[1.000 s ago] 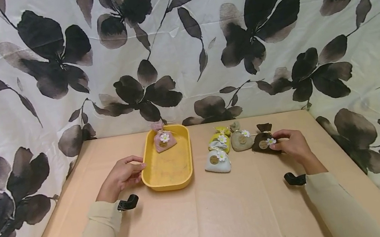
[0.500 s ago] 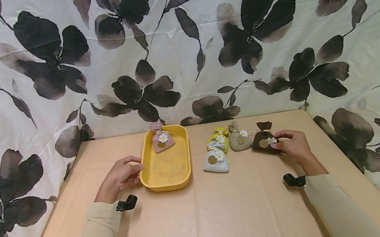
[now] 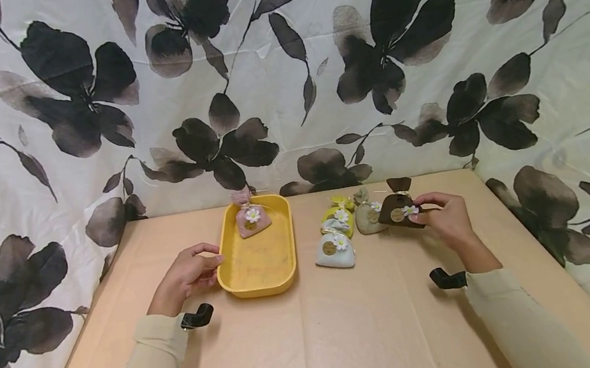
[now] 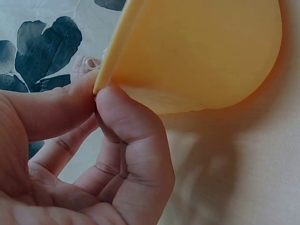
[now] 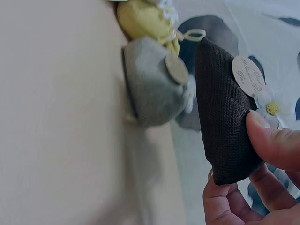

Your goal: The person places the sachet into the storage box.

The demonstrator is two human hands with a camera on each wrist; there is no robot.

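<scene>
The desk (image 3: 347,326) carries a yellow tray (image 3: 240,275) with a pink pouch (image 3: 251,221) lying at its far end. The left hand (image 3: 186,276) pinches the tray's left rim between thumb and curled fingers. To the right of the tray sit a white pouch (image 3: 334,252), a yellow pouch (image 3: 340,218) and a grey pouch (image 3: 369,219) close together. Farthest right of the tray, the right hand (image 3: 445,220) grips the brown pouch (image 3: 396,211) between thumb and fingers, raised off the desk just beside the grey pouch.
</scene>
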